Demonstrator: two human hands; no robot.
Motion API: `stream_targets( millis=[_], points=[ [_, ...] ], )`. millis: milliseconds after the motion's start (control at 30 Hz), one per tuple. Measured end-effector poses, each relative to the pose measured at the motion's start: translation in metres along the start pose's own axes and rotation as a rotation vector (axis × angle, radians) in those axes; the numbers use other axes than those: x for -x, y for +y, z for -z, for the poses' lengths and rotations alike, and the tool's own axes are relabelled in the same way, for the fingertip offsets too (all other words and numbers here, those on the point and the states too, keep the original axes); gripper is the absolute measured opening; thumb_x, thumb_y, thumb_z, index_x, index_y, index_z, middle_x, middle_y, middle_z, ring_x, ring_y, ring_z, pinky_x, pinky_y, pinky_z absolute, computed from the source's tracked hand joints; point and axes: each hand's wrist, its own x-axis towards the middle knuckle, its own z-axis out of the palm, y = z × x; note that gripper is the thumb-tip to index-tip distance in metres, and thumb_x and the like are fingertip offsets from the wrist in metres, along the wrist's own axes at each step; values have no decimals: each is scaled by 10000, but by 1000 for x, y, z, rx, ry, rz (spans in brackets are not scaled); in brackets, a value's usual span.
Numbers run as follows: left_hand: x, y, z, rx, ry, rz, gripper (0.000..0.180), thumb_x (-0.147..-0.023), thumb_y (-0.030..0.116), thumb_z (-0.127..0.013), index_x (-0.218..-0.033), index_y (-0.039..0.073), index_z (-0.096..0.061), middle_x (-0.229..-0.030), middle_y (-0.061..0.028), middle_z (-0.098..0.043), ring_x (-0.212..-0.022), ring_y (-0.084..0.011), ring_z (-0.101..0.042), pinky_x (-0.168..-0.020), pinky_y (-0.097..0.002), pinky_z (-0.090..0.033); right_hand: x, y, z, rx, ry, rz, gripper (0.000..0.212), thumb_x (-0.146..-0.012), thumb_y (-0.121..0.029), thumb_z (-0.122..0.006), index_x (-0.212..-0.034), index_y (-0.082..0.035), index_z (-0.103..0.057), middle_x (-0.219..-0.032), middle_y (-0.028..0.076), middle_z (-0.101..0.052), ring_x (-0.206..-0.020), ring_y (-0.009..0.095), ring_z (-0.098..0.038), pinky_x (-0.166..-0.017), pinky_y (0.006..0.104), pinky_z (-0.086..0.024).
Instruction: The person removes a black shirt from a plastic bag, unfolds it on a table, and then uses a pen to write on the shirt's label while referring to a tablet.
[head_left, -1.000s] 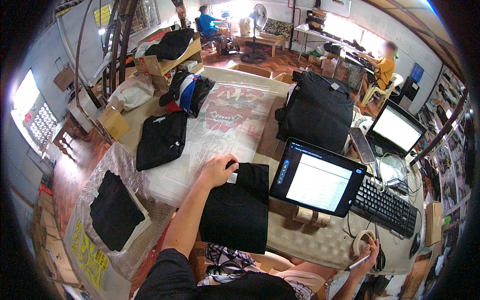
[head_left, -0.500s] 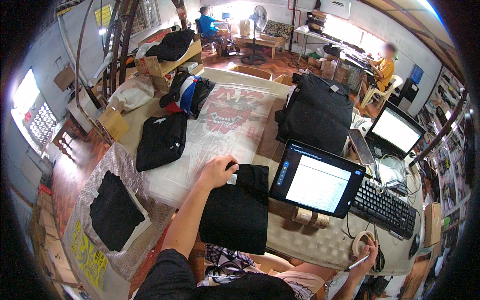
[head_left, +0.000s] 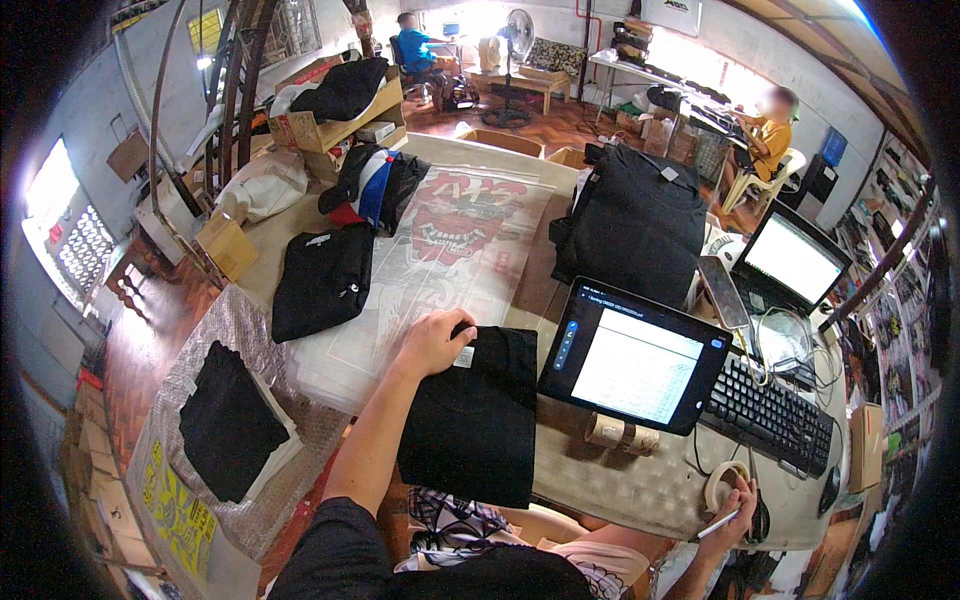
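Observation:
A folded black shirt [head_left: 470, 430] with a small white label [head_left: 465, 356] lies at the table's near edge, in front of me. My left hand [head_left: 436, 343] is closed on its upper left corner, a bit of black cloth showing between thumb and fingers. Low on the right, my right hand [head_left: 738, 512] grips a slim whitish pen [head_left: 716, 525]. Its fingertips are against a roll of masking tape [head_left: 712, 488] at the table edge; whether they hold the roll too, I cannot tell. A tablet [head_left: 630, 355] with a lit page leans on a cardboard tube [head_left: 622, 434] between my hands.
Clear printed film sheets [head_left: 460, 225] cover the table's middle. Another folded black garment [head_left: 325, 280] lies left of them; a black stack [head_left: 632, 215] stands behind the tablet. Keyboard [head_left: 768, 415] and laptop [head_left: 790, 255] sit right. Bubble wrap [head_left: 240, 330] bears dark cloth, left. Two people sit farther off.
Both my hands stay in place, the left on the shirt and the right with the pen. The seated person in yellow at the back has shifted slightly.

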Motion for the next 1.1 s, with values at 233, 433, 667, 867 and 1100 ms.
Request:
stream_targets(
  millis=[233, 433, 667, 867, 1100],
  points=[
    [0, -1, -1, 3, 4, 4, 247, -855, 251, -615, -990, 47, -646, -933, -165, -665, -930, -339, -619, -832, -418, -474, 1, 8, 0, 0, -8, 12, 218, -987, -181, -487, -916, 22, -520, -1164, 210, -619, -1297, 369, -420, -1066, 459, -310],
    [-1, 1, 0, 15, 4, 1, 238, -858, 254, -609, -979, 53, -652, -940, -162, -665, -933, -339, -619, -834, -415, -474, 0, 9, -1, 4, -5, 3, 221, -986, -186, -490, -907, 19, -519, -1175, 214, -612, -1303, 363, -414, -1060, 454, -316],
    [0, -4, -2, -13, 16, 0, 226, -868, 283, -601, -969, 88, -650, -924, -151, -667, -936, -330, -620, -829, -423, -475, -2, -1, -1, -7, 16, 14, 210, -979, -178, -506, -877, 5, -504, -1151, 201, -621, -1282, 368, -435, -1056, 468, -320],
    [-2, -7, -8, 30, 4, 1, 223, -864, 281, -607, -965, 88, -652, -916, -153, -667, -915, -339, -620, -824, -441, -470, 0, -1, -1, -50, 16, -1, 261, -987, -214, -494, -863, 15, -516, -1164, 212, -617, -1289, 366, -429, -1062, 464, -311],
    [-2, -7, -6, 14, 2, 17, 269, -857, 252, -622, -1072, 90, -622, -977, -142, -664, -952, -327, -616, -842, -426, -468, 1, -4, 2, -15, 12, -23, 280, -990, -229, -488, -869, 21, -522, -1168, 216, -622, -1295, 373, -423, -1067, 462, -306]
  ],
)
